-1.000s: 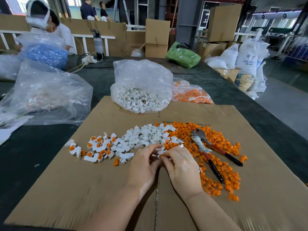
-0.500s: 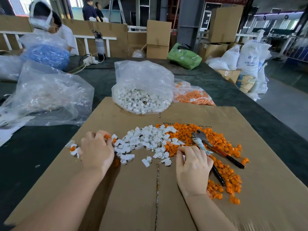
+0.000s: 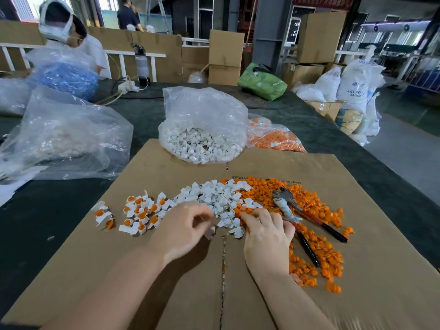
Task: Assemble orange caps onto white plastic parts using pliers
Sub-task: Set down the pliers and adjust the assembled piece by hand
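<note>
- My left hand (image 3: 188, 228) has come back from the finished pile on the left, where it was half a second ago, to the near edge of the white plastic parts (image 3: 214, 198). Its fingers are curled, thumb against fingertips, and seem to pinch one small white piece.
- My right hand (image 3: 266, 231) has barely shifted. It rests where white meets the orange caps (image 3: 316, 210), fingers curled into the heap; I cannot tell whether they hold a cap.
- The capped pieces (image 3: 140, 214) lie together on the cardboard (image 3: 381, 234), well to the left, so I judge one assembly has just been dropped off and the next cycle is starting.
- The pliers (image 3: 297, 215) lie untouched on the orange heap, just right of my right hand, handles toward me.
- Next I probably need a cap matched to this white part before picking up the pliers.
- Bags of white parts (image 3: 202, 139) and orange ones (image 3: 273, 136) wait at the far edge.
</note>
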`<state>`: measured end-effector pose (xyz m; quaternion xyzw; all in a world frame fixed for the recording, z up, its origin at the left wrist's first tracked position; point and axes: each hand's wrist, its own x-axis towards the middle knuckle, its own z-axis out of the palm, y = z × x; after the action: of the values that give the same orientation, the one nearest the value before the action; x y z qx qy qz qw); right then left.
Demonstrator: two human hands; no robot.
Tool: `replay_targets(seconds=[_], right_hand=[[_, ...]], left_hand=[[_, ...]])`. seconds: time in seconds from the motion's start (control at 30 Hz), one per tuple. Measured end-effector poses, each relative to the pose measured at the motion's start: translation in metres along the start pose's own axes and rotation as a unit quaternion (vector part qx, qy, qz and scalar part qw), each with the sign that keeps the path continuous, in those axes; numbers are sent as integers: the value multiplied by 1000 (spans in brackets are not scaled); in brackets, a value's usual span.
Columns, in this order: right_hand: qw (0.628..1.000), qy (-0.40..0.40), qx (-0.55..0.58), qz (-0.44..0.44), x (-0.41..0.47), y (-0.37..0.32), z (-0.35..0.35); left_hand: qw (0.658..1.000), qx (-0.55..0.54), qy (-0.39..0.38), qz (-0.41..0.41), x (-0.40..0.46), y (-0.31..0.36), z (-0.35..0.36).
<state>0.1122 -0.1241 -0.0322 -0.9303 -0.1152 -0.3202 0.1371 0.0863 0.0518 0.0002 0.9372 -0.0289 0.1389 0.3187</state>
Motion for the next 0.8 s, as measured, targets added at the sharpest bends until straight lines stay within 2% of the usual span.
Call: replay_targets(seconds=[0.07, 0.17, 0.37, 0.6, 0.8], right_hand=[[1000, -14, -20, -6, 1, -1, 1], [999, -33, -39, 2, 2, -2, 1], [998, -26, -49, -5, 3, -3, 2], [1000, -1, -2, 13, 2, -2, -2], [998, 5, 66, 11, -2, -1, -3]], left_hand=[[997, 31, -69, 11, 2, 2, 7], [994, 22, -107, -12, 3, 3, 12], [997, 0, -74, -33, 1, 6, 16], [994, -9, -107, -19, 2, 6, 19], [998, 4, -51, -33, -1, 6, 26]])
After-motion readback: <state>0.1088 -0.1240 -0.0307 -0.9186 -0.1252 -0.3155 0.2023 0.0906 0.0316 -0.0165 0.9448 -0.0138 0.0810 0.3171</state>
